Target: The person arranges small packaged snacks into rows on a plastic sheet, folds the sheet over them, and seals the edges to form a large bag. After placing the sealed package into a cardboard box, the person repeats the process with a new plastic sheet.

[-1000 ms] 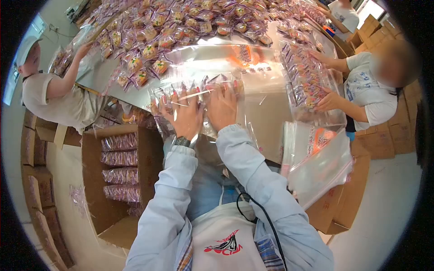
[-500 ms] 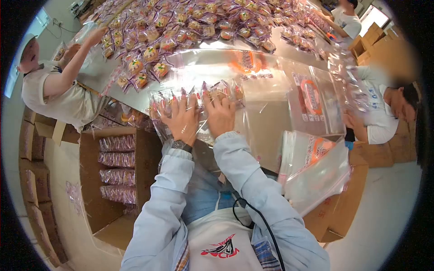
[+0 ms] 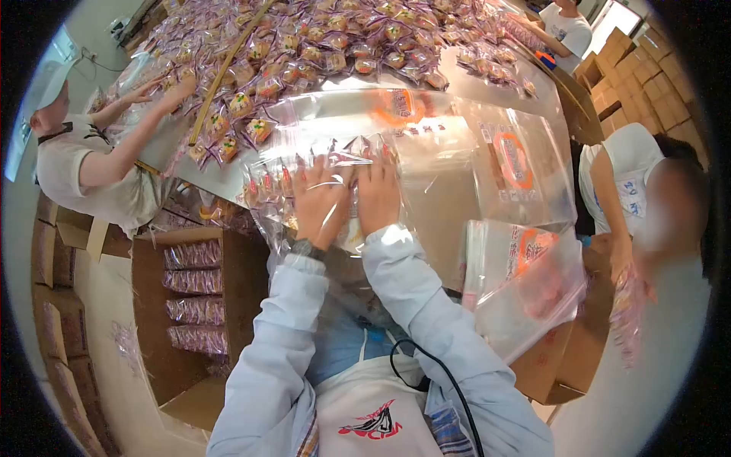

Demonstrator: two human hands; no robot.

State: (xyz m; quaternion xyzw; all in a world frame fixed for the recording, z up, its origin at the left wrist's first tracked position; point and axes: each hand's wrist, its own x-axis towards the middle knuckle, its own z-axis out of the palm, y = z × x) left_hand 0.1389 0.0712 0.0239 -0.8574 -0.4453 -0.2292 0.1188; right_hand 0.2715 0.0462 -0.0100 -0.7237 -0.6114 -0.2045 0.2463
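Observation:
Both my hands lie on a large clear plastic bag (image 3: 263, 217) with a row of small wrapped snacks (image 3: 278, 183) inside it. My left hand (image 3: 324, 207) rests palm down on the bag, fingers stretched out over the packets, a dark watch at its wrist. Close beside it, my right hand (image 3: 378, 198) is flat too, its fingers pointing away from me over the right part of the row. Glare on the plastic covers some fingertips. Flat printed bags (image 3: 512, 164) lie on the table to the right of my hands.
Loose wrapped snacks (image 3: 320, 46) heap the far table, with a long wooden strip (image 3: 221, 80) across them. A cardboard box (image 3: 145, 320) at left holds packed rows. More bags (image 3: 525, 282) overhang another box (image 3: 556, 365). People stand left, right and far right.
My hands stay on the bag, the left having slid slightly right, closer to the right. The person at right has swung outward with a bag of packets. The left person's arms have lowered.

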